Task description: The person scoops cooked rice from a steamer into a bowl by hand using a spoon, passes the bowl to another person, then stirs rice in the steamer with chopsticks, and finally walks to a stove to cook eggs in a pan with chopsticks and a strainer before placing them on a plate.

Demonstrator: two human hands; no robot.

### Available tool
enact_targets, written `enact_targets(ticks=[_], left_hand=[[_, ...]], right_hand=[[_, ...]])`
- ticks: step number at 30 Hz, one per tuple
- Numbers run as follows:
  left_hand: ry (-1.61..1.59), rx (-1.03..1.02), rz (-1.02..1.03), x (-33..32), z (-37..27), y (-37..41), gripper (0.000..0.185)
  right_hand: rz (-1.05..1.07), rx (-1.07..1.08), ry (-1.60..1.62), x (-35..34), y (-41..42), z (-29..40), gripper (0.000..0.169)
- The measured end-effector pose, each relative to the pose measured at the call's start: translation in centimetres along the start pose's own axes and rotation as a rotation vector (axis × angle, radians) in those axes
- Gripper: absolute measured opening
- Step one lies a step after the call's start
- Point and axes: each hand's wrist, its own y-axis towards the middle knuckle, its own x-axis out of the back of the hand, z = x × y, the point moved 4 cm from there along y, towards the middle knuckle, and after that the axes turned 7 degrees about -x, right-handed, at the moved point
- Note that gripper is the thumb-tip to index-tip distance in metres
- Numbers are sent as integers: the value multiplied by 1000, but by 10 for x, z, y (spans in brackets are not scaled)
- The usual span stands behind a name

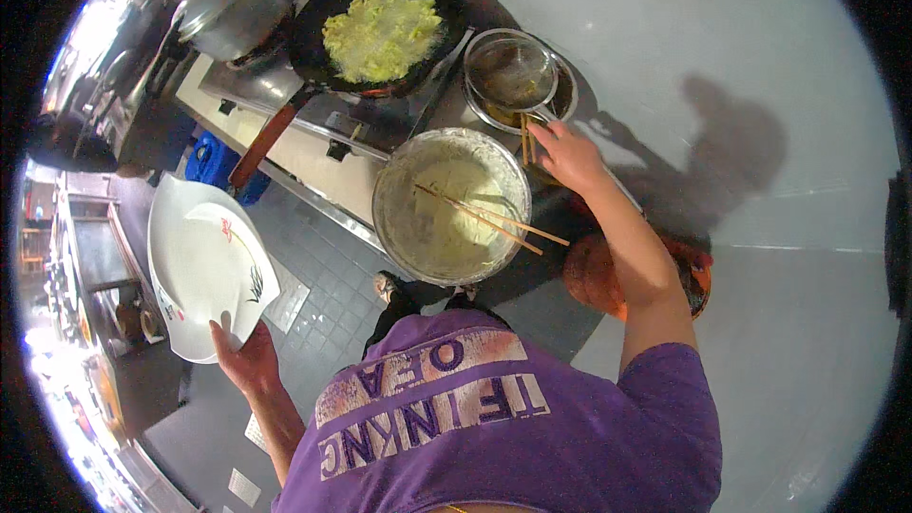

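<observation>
My left hand (249, 360) grips the lower corner of a white curved plate (206, 256) painted with a red flower and dark leaves. At the right, my right hand (570, 157) reaches to a pair of short wooden chopsticks (527, 139) beside a wire-mesh strainer (514, 75), which rests over a round metal pot (568, 89); whether the fingers close on the chopsticks or the strainer's handle I cannot tell. A big metal bowl of pale batter (449, 178) stands in front of me with long chopsticks (499, 224) leaning in it. Yellow-green battered food (385, 35) lies in a black wok (306, 39).
The wok's wooden handle (263, 142) juts over the counter edge. A lidded metal pot (242, 7) stands left of the wok. A blue container (206, 164) is below the counter, behind the plate. Under my right forearm sits a reddish-brown round vessel (591, 274).
</observation>
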Motion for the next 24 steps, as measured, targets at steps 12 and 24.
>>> enact_targets(ticks=[12, 24], left_hand=[[-55, 90, -181, 62, 39, -19, 37], [-102, 169, -178, 30, 61, -16, 37]], right_hand=[[-390, 67, 440, 18, -9, 34, 14], [-859, -845, 1695, 75, -55, -54, 31]])
